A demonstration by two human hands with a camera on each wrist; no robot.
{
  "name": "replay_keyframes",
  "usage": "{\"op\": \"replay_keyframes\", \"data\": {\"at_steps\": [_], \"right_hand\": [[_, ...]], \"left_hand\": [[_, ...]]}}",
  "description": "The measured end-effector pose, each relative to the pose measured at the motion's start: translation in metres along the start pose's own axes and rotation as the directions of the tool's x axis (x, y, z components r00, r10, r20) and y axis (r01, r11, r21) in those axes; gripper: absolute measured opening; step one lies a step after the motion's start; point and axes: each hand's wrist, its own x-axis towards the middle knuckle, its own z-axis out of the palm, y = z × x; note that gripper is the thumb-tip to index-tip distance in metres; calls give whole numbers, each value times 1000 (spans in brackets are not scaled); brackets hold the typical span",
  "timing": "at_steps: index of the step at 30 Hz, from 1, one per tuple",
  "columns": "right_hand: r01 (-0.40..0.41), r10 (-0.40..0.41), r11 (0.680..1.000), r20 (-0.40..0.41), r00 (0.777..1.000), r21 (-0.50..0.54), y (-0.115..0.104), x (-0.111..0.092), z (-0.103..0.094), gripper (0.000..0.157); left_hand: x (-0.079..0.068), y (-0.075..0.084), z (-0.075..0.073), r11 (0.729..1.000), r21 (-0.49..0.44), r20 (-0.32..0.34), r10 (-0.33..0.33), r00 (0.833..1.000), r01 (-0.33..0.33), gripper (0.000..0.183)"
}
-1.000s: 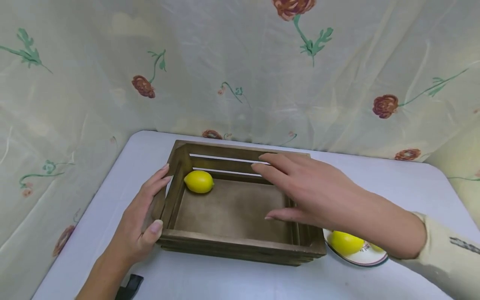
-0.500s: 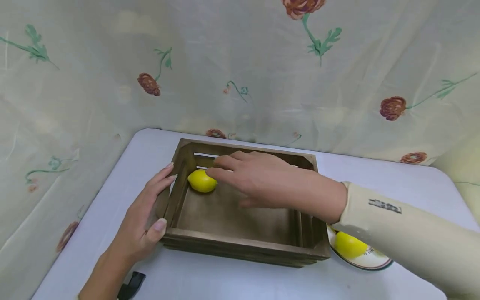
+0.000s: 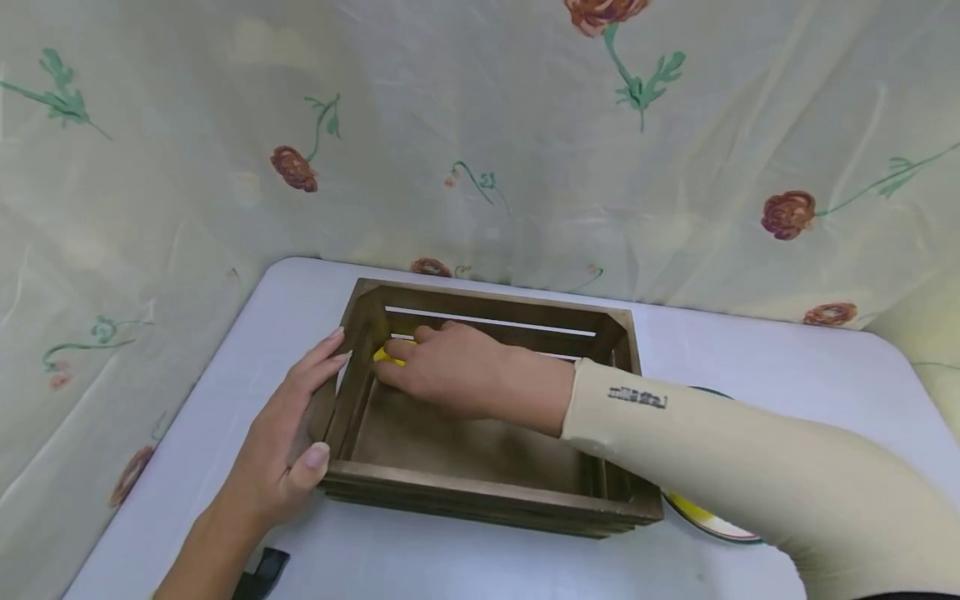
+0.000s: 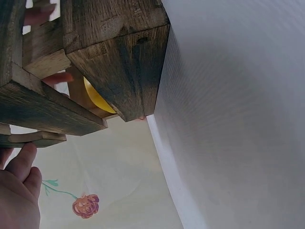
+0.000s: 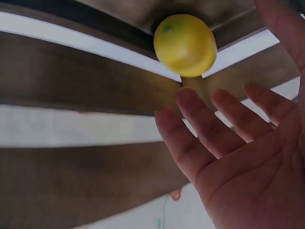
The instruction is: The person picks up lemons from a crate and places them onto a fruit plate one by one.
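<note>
A yellow lemon (image 3: pixel 397 350) lies in the far left corner of a brown slatted wooden crate (image 3: pixel 487 486). My right hand (image 3: pixel 457 367) reaches into the crate, and its fingers partly cover the fruit in the head view. In the right wrist view, that hand's fingers are spread and apart from the lemon (image 5: pixel 185 45), palm visible. My left hand (image 3: pixel 266 446) holds the crate's left side, thumb by the near corner and fingertips at the top rail. In the left wrist view, part of the lemon (image 4: pixel 97 98) shows between the slats.
Right of the crate, a white plate (image 3: pixel 738 533) with a dark rim bears yellow fruit, mostly hidden by my right sleeve (image 3: pixel 720 442). A white table (image 3: pixel 420 567) carries everything. Floral cloth (image 3: pixel 525 125) hangs behind it. A black strap (image 3: pixel 262 573) shows by my left wrist.
My right hand has moved left and down into the crate, from above its right side to the lemon in the corner. My left hand stays at the crate's left side.
</note>
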Motion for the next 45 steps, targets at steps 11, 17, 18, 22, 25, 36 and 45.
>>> {"op": "replay_keyframes", "data": {"at_steps": [11, 17, 18, 22, 25, 36, 45], "right_hand": [[-12, 11, 998, -28, 1000, -54, -7, 15, 16, 57], [-30, 30, 997, -6, 1000, -65, -8, 22, 22, 55], [-32, 32, 997, -5, 999, -67, -9, 23, 23, 54], [-54, 54, 996, -7, 999, -69, -10, 26, 25, 51], [-67, 68, 997, 15, 998, -47, -10, 27, 26, 50], [-49, 21, 987, 174, 985, 156, -11, 28, 27, 51], [-19, -39, 966, 219, 975, 257, -11, 27, 31, 65]], "left_hand": [[3, 5, 0, 1000, 11, 6, 1, 1000, -1, 81], [0, 5, -2, 1000, 5, 0, 4, 1000, -4, 81], [0, 4, -2, 1000, 4, -1, 6, 1000, -6, 81], [0, 3, -2, 1000, 5, -6, 17, 1000, -17, 81], [-1, 3, -2, 1000, -2, -9, 17, 1000, -17, 80], [0, 2, -1, 1000, -8, -8, 13, 1000, -13, 78], [1, 3, 0, 1000, -1, 15, -3, 1000, 3, 76]]}}
